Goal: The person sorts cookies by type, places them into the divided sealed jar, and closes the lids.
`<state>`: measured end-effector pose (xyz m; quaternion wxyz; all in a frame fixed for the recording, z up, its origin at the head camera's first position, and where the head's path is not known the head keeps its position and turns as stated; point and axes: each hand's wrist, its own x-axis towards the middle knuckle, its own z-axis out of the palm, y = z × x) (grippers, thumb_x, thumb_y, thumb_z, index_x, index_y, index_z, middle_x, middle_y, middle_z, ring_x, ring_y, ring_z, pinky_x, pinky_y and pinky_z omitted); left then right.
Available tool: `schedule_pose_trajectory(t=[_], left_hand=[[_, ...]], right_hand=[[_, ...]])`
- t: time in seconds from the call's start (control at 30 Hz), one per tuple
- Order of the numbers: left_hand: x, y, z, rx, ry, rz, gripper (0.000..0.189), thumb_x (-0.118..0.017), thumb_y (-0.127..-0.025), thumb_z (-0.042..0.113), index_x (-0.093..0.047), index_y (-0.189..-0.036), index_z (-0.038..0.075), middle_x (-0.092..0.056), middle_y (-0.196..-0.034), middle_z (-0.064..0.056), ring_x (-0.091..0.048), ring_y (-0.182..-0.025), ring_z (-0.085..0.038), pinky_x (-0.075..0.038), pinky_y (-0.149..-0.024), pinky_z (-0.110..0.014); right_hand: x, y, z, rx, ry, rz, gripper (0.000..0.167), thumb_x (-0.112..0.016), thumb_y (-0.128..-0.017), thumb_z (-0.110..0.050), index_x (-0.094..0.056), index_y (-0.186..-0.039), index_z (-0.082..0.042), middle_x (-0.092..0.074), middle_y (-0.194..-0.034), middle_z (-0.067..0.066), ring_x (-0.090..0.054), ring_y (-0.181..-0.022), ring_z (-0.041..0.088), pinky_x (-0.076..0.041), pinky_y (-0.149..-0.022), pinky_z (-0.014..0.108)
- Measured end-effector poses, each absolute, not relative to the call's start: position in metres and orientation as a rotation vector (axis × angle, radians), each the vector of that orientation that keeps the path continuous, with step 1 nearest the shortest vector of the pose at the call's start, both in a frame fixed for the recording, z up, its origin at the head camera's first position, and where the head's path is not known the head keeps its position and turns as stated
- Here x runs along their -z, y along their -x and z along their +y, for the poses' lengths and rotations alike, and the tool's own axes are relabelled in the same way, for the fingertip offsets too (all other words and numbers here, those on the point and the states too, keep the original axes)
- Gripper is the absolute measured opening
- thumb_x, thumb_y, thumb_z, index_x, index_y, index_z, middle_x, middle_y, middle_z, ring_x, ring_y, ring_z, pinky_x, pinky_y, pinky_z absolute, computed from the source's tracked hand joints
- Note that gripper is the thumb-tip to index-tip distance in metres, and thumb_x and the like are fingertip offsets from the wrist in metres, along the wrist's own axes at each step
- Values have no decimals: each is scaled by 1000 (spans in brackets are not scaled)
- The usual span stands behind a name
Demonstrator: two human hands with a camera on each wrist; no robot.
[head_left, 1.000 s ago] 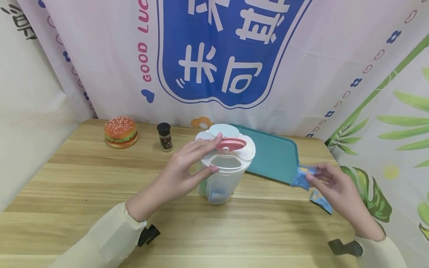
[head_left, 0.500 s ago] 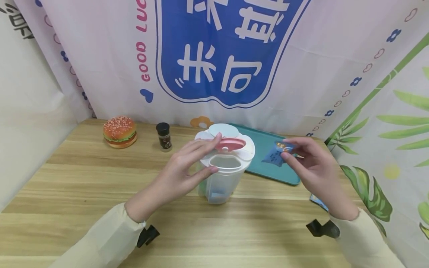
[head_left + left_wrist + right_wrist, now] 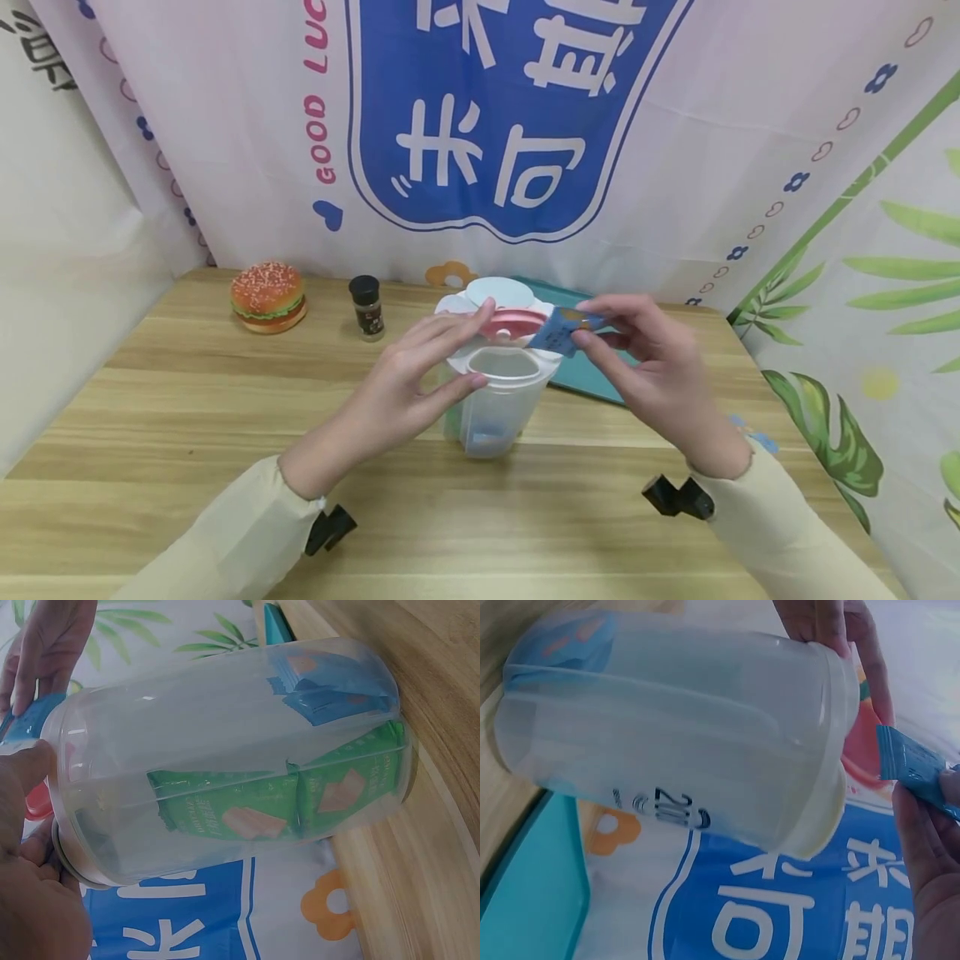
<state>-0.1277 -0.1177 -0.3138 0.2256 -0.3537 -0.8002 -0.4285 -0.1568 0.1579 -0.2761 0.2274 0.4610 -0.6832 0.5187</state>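
1. Head view: right hand (image 3: 652, 371) pinches a blue packet (image 3: 555, 333) just above the lid (image 3: 513, 321) of the jar (image 3: 501, 412).
2. Left hand (image 3: 408, 367) is kinda spread, touching that lid.
3. Green packets (image 3: 225, 804) sit inside.

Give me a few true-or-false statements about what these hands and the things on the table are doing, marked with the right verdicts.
1. The right hand holds a small blue packet. True.
2. The left hand rests on the burger. False: it holds the top of the clear container.
3. The black-capped bottle stands between the burger and the clear container. True.
4. Everything inside the clear container is blue. False: green packets are in it too.
5. The small blue packet is outside the clear container. True.
6. The teal tray lies between the clear container and the person. False: it lies beyond it, toward the right.
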Motion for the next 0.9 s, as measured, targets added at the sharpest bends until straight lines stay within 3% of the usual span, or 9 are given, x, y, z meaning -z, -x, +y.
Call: schedule_pose_trajectory(t=[0.2,0.3,0.47,0.9], left_hand=[[314,130,-117,1191,1005,-2183,72,-80,-91,7,-49,-156,10,-67,-144,-9,-61,-136,-26,-53,-116,-46],[314,130,-117,1187,1012,-2180,71,-80,-92,7,-49,-156,8,-67,-144,-10,-61,-136,-26,-51,-119,-47],[313,130,-116,1183,1005,-2190,71,-80,-91,7,-49,-156,7,-66,-145,-10,-60,-138,-27,-45,-123,-51],[315,130,-117,1164,1002,-2177,70,-80,-90,5,-51,-154,4,-68,-142,-10,-63,-133,-26,-55,-113,-46]], right_hand=[[277,158,142,-1325,-1308,-1967,28,-74,-89,13,-65,-115,11,-73,-104,22,-74,-100,1,-65,-81,21],[279,157,138,-1265,-1279,-2044,36,-75,-82,21,-66,-115,8,-74,-107,20,-73,-101,2,-65,-82,21],[284,154,137,-1167,-1258,-2137,37,-78,-83,17,-68,-115,2,-75,-109,14,-73,-99,10,-64,-84,19],[292,154,138,-1071,-1319,-2180,22,-80,-86,7,-77,-105,-4,-73,-107,7,-71,-99,16,-60,-92,15]])
